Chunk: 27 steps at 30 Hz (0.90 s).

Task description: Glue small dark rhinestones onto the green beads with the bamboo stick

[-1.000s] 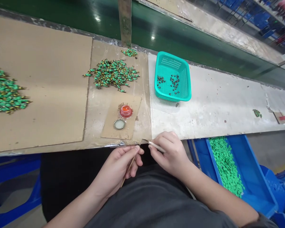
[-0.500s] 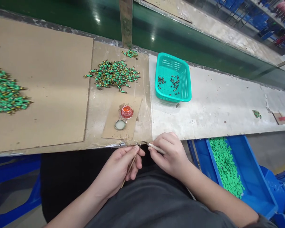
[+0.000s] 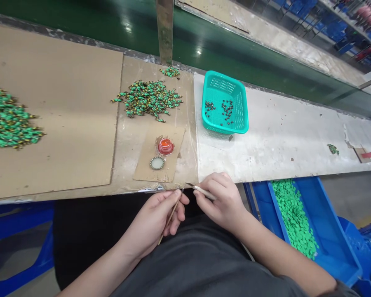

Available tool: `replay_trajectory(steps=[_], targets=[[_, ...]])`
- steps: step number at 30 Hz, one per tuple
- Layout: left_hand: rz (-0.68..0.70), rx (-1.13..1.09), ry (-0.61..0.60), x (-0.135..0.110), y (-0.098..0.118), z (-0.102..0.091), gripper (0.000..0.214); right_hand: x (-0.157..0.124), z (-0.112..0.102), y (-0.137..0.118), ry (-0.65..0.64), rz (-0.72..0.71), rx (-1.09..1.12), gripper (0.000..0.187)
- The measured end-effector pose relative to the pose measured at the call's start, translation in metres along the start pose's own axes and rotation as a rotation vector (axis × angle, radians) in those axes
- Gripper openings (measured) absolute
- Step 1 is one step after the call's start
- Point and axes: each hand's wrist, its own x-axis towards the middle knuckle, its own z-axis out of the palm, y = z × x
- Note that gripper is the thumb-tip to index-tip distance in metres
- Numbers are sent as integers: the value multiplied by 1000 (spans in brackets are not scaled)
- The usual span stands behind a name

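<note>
In my left hand point(image 3: 160, 214), a thin wooden stick point(image 3: 171, 214) is pinched between thumb and fingers, slanting down toward my lap. A tiny dark piece point(image 3: 182, 189) shows at the fingertips; its kind is too small to tell. My right hand point(image 3: 221, 198) grips a slim pale-handled tool point(image 3: 205, 192) with a dark pointed tip; I cannot tell if it is a brush or blade. The tip points left, a little apart from my left fingertips. Just beyond my hands, a cardboard piece point(image 3: 142, 171) carries a red cap of orange-red liquid point(image 3: 166, 146) and a crimped bottle cap point(image 3: 157, 163).
Heaps of small green-and-yellow pieces point(image 3: 150, 99) lie at centre and far left point(image 3: 10, 121). A turquoise basket point(image 3: 243, 107) holds small dark bits. Right of me, a blue tray point(image 3: 330, 231) contains green discs point(image 3: 295, 218). A metal post point(image 3: 165, 33) rises behind the bench.
The dark tip of the tool has lifted slightly away from my left fingertips. Both hands otherwise keep their places and their holds.
</note>
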Motion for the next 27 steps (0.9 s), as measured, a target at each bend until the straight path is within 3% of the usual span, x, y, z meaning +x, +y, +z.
replay_trajectory(steps=[5,9,12,18,27], targets=[[8,20,-21,3,-2,-3,59,4,-2,-2,5,140,137,20],[59,74,-87,-5,-5,-6,62,9,-13,-14,20,342,343,17],[139,115,-138,-18,-4,-8,64,13,-20,-27,-28,505,568,28],[399,120,-7,-34,9,-19,60,14,-11,-39,-102,676,882,44],[411,200,77,-39,3,-58,57,-43,4,-4,326,819,662,60]])
